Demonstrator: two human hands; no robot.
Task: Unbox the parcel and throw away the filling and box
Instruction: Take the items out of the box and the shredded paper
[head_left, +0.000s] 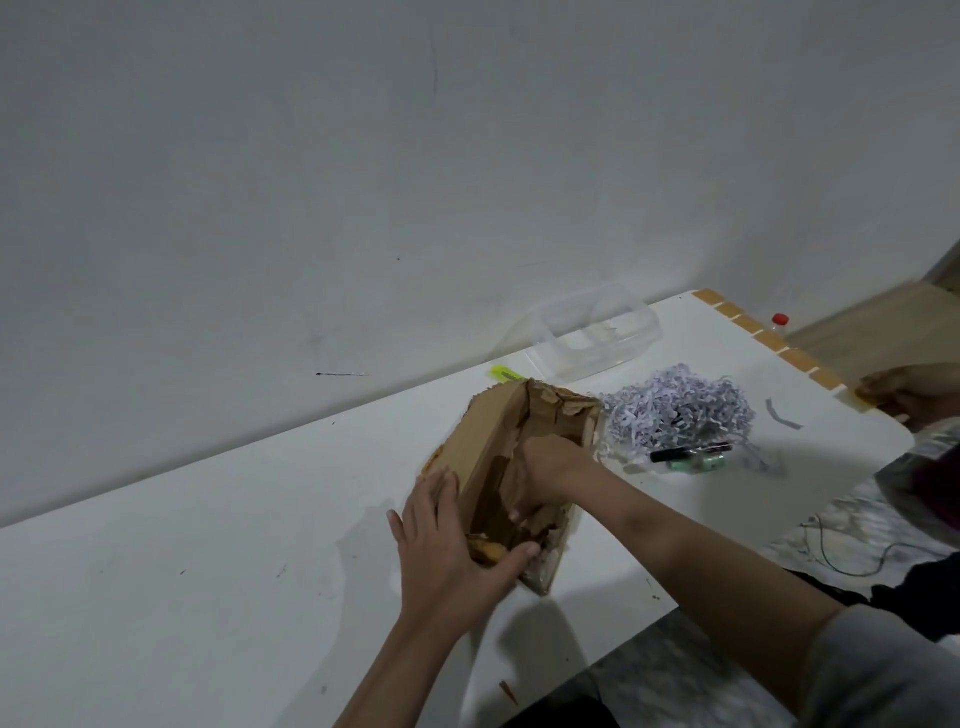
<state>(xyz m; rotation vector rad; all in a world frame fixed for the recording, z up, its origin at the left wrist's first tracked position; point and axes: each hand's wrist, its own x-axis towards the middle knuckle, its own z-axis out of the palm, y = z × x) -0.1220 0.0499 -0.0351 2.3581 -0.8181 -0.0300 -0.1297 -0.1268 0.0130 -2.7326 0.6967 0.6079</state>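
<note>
A torn brown cardboard box (488, 441) lies open on the white table (208, 571). My left hand (447, 540) grips the box's near left wall, thumb over the rim. My right hand (545, 457) reaches down inside the box, its fingers pressed against the torn inner cardboard; whether it holds anything is hidden. A heap of shredded pale paper filling (675, 410) lies on the table just right of the box. In front of the heap lie a black pen-like item (691, 451) and small green bottles (698, 462).
A clear plastic container (597, 332) stands by the wall behind the box, a yellow-green cutter (506, 373) beside it. Another person's hand (904, 395) rests at the table's right edge. A red-capped bottle (779, 322) stands beyond the table. Cardboard scrap (506, 691) lies near the front edge.
</note>
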